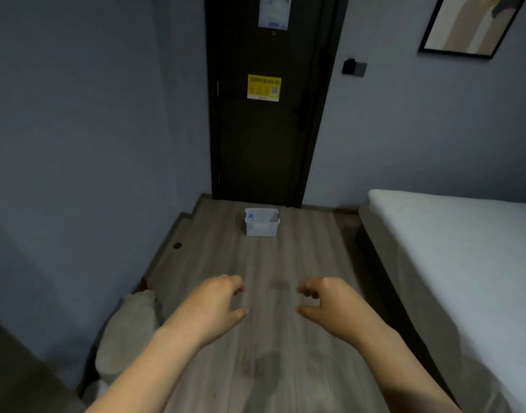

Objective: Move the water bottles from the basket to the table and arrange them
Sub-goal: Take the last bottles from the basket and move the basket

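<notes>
Dim bedroom, grey plank floor [285,293]; white perforated plastic basket [262,226] at frame centre, before the dark door [264,144].
My left hand [214,305] and right hand [330,302] half-curled, empty, lower frame. Blue-labelled clear bottle [250,217] in basket's left end: probably light, slick; grip mid-body.

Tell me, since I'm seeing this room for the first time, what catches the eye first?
The two bare hands, left hand and right hand, reach forward empty over the wood floor in the foreground. Beyond them a small white basket sits on the floor before the dark door, which carries a bright yellow Wi-Fi sign. A white bed fills the right side.
</notes>
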Motion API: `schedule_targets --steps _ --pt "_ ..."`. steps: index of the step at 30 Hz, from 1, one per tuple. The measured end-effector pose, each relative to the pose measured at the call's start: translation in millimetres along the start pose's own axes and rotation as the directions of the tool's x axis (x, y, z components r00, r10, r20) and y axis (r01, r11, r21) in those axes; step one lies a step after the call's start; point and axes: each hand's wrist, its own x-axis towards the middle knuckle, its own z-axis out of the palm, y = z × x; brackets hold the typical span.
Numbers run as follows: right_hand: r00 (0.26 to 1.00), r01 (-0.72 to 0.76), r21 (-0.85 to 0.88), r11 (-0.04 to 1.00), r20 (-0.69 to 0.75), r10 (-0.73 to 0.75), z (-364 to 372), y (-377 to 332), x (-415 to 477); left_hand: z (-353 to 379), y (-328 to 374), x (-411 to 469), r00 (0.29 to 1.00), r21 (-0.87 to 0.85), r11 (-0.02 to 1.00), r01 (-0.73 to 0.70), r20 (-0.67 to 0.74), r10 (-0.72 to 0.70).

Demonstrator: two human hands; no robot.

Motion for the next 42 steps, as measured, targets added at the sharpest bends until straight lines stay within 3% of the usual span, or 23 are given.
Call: schedule_targets --steps 17,30,42 --pt "0.997 -0.058 -0.006 0.998 0.045 0.059 -22.7 69.0 290.9 -23.9 -75.4 305.9 0.996 -0.009 0.998 -0.056 0.067 0.057" --pt "0.994 0.006 -0.01 1.0 0.113 -0.005 -66.4 188.6 512.0 -6.4 -71.0 530.0 0.993 -0.009 0.996 0.084 0.087 -0.083" --pt "0.985 -0.003 0.027 1.0 0.171 -0.001 -69.4 243.6 690.1 5.0 -117.9 710.4 0.986 -0.066 0.99 0.125 0.121 -0.117"
